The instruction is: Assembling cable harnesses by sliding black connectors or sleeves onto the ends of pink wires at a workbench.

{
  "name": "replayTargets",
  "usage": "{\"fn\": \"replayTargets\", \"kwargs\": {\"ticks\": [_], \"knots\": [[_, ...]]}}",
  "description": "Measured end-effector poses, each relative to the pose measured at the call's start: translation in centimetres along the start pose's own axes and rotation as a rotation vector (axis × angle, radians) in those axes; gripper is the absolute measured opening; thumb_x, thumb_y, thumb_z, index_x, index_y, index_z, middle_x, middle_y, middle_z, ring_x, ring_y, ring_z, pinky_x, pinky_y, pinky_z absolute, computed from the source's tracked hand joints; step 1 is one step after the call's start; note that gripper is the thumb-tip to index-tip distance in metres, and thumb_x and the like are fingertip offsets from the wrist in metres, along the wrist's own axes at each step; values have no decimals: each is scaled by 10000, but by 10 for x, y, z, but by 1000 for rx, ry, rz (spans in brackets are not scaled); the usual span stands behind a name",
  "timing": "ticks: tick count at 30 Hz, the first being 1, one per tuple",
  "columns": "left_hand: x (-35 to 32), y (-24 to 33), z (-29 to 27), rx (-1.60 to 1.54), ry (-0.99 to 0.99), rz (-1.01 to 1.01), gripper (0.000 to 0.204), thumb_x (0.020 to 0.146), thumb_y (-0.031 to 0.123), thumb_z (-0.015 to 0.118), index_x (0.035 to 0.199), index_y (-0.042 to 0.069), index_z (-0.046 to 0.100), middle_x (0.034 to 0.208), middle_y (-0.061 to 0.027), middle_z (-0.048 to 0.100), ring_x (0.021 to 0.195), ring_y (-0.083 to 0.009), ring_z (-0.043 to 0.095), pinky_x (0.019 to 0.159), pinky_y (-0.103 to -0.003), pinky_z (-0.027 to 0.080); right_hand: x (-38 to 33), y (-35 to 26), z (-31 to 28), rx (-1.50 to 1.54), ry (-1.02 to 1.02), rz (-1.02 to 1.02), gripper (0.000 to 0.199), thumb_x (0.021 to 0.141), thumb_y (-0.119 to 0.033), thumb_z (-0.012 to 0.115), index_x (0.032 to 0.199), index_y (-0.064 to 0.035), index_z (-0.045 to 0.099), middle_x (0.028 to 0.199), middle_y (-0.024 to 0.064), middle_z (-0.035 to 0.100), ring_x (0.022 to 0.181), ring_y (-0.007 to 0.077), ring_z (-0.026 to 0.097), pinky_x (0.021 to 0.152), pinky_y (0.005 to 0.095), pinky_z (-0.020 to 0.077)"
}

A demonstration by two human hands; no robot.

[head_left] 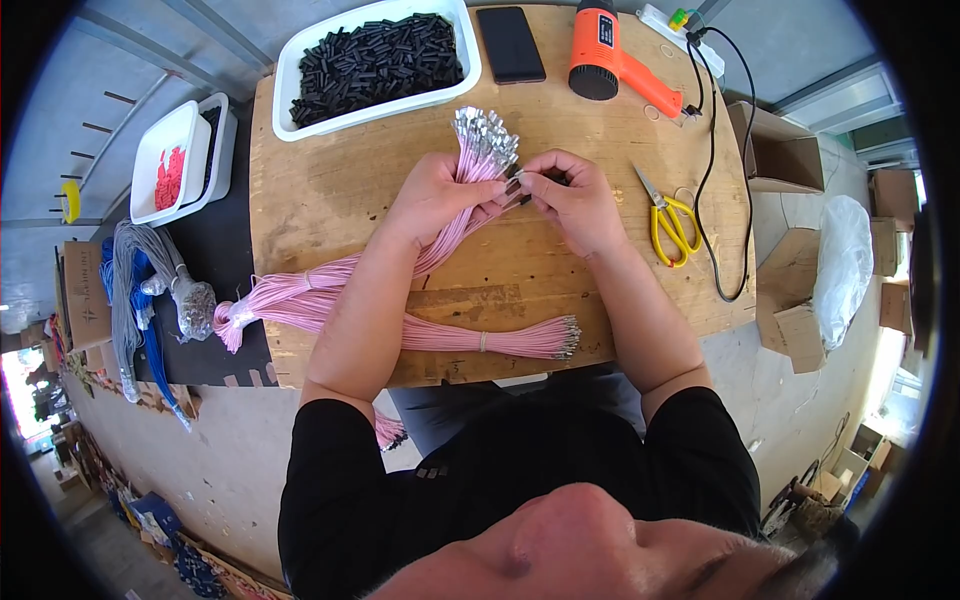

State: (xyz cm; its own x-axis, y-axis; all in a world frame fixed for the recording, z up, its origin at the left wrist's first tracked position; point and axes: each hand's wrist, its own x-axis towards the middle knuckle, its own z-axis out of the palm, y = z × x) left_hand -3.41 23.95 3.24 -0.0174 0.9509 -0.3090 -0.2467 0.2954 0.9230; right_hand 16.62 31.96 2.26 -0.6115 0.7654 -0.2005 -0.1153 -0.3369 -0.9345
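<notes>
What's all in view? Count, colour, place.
Table: 1, brown wood, centre
Pink wires: 2+ bundles, pink with silver ends, across table
Small part: count unclear, dark, held above table
Tubs: 3, white, one far edge, two left
Black tubes: many, black, far tub
Red bits: many, red, left tub
Phone: 1, black, far edge
Heat gun: 1, orange-black, far right
Snips: 1, yellow handles, right
Cord: 1, black, right
Boxes: several, brown, both sides
Bag: 1, clear, right
Grey wires: count unclear, grey, left
Blue wires: count unclear, blue, left
Forearms: 2, bare, over table
Left hand: 1, bare, around pink wires
Right hand: 1, bare, pinching small part
</notes>
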Motion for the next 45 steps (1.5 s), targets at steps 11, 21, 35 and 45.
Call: {"fn": "replayTargets", "kwargs": {"ticks": [11, 21, 35, 45], "knots": [[4, 1, 2, 96, 90, 36, 141, 892, 46, 729, 1000, -43, 716, 856, -96, 728, 693, -128, 669, 643, -258, 553, -5, 3, 6, -470, 88, -365, 46, 904, -21, 729, 936, -20, 696, 838, -17, 675, 741, 20, 560, 655, 197, 465], [5, -5, 0, 50, 70, 51, 141, 882, 79, 758, 972, -23, 720, 821, -68, 721, 661, -99, 631, 609, -244, 520, 16, -12, -33, 742, 3, 216, 194, 1010, -157, 571, 1105, 11, 594, 982, 122, 602, 727, 131, 516, 496, 195, 395], [6, -4, 0, 18, 83, 52, 118, 896, 81, 746, 962, -5, 699, 798, -67, 703, 633, -106, 618, 579, -250, 511, 16, -5, -43, 786, 10, 150, 167, 1071, -189, 470, 1130, -40, 517, 933, 106, 612, 665, 128, 481, 456, 207, 358], [9, -10, -6, 28, 76, 51, 172, 884, 114, 754, 969, -27, 705, 820, -63, 698, 682, -118, 630, 634, -265, 525, 9, -10, -20, 543, 33, 131, 189, 1071, -238, 515, 1081, -51, 536, 882, 84, 618, 639, 114, 471, 458, 200, 327]]}}
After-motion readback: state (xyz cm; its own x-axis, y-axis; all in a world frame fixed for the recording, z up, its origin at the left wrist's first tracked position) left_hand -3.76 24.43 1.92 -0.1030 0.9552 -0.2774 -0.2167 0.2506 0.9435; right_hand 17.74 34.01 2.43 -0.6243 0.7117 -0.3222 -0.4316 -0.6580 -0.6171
